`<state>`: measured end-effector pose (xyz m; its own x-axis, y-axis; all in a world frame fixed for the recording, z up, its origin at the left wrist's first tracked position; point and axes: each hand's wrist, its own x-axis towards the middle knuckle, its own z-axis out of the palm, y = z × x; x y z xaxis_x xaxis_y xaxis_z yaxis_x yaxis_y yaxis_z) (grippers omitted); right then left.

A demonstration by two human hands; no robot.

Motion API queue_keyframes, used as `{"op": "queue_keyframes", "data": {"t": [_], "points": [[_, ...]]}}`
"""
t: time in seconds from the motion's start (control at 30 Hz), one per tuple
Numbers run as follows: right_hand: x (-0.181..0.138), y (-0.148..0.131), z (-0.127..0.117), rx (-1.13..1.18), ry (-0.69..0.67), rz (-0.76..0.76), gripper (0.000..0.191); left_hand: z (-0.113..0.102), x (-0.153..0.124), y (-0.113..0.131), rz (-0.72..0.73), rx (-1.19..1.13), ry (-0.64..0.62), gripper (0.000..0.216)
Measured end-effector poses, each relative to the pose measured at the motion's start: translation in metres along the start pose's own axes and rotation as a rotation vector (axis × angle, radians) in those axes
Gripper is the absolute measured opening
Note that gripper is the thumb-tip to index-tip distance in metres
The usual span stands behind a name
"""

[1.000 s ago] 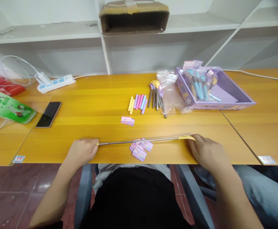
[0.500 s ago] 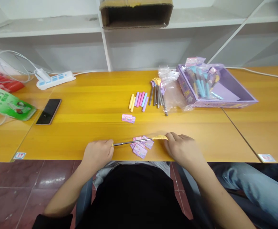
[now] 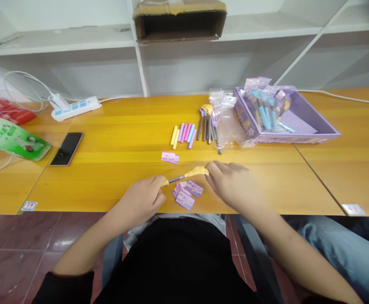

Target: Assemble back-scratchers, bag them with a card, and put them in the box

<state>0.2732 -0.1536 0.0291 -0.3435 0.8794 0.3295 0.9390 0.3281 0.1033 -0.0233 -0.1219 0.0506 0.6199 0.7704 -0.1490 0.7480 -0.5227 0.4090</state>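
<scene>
A telescopic back scratcher (image 3: 197, 171) with a yellow claw head and a short metal shaft is held between both hands, just above the table's front part. My left hand (image 3: 144, 195) is closed round its yellow handle end. The fingers of my right hand (image 3: 230, 181) pinch the tip of the claw head. Below the shaft lies a loose pile of small purple and pink cards (image 3: 185, 200). Farther back are two more overlapping cards (image 3: 169, 157), a row of coloured handle sleeves (image 3: 183, 134) and a bunch of back scratchers (image 3: 208, 122) without sleeves.
At the right stands a purple box (image 3: 298, 137) with bagged scratchers inside, a clear plastic bag (image 3: 230, 126) beside it. On the left are a phone (image 3: 66, 148), a green pouch (image 3: 16, 139) and a power strip (image 3: 76, 108). A cardboard box (image 3: 179, 21) juts from the shelf.
The back scratcher's shaft has become much shorter, telescoped in. My hands have come closer together and slightly farther from my body, with the claw head moving left and up.
</scene>
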Motion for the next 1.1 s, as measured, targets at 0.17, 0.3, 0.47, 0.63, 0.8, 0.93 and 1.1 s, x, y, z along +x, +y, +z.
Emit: {"op": "queue_keyframes", "data": {"t": [0.17,0.3,0.47,0.63,0.8,0.93,1.1], "points": [[0.062,0.073,0.005,0.091,-0.317,0.302,0.032,-0.031,0.059,-0.024,-0.026,-0.171,0.100,0.017],[0.086,0.123,0.032,0.000,-0.332,0.639,0.049,-0.025,0.111,-0.055,-0.200,-0.760,0.231,0.031],[0.076,0.129,0.063,0.009,-0.327,0.762,0.066,-0.001,0.129,-0.077,-0.218,-1.184,0.448,0.018],[0.069,0.132,0.078,0.038,-0.257,0.739,0.065,0.006,0.118,-0.079,-0.134,-1.183,0.497,0.005],[0.066,0.151,0.091,0.141,-0.137,0.772,0.075,0.007,0.115,-0.077,-0.082,-1.125,0.466,0.018],[0.064,0.157,0.100,0.238,-0.110,0.759,0.076,0.012,0.115,-0.077,-0.052,-1.044,0.410,0.029],[0.067,0.156,0.104,0.347,0.013,0.732,0.059,0.014,0.114,-0.075,0.030,-0.806,0.414,0.030]]}}
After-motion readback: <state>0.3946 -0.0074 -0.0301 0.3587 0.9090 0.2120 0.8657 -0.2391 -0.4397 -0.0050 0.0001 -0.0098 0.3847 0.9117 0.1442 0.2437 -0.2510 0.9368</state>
